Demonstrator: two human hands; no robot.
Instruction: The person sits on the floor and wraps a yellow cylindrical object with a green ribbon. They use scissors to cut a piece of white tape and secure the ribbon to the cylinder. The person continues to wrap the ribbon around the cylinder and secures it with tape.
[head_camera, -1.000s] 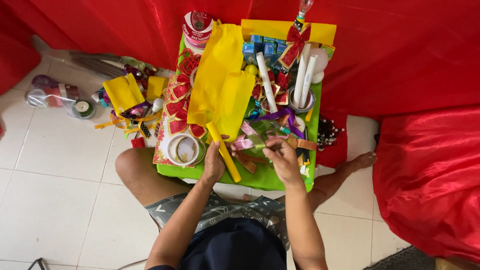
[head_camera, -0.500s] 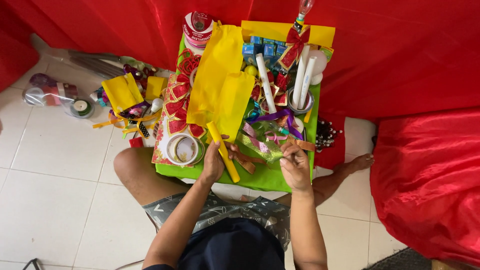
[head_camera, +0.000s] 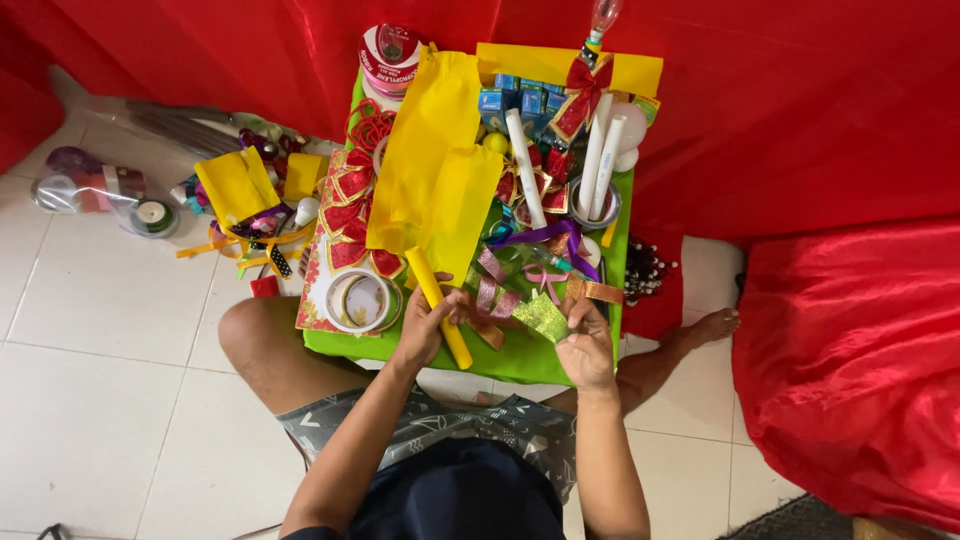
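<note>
A row of small blue cardboard boxes (head_camera: 520, 101) stands in the upper middle of the frame, at the far edge of the green tray, just left of a red bow. Above and left of them, at the top centre, lies a round pink-and-white ribbon spool with a printed label (head_camera: 391, 52). At the far left, on the white floor tiles, lies a clear plastic bag holding tape rolls (head_camera: 105, 196).

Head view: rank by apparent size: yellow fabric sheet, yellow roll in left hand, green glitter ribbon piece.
1. yellow fabric sheet
2. yellow roll, held by the left hand
3. green glitter ribbon piece, at the right hand
</note>
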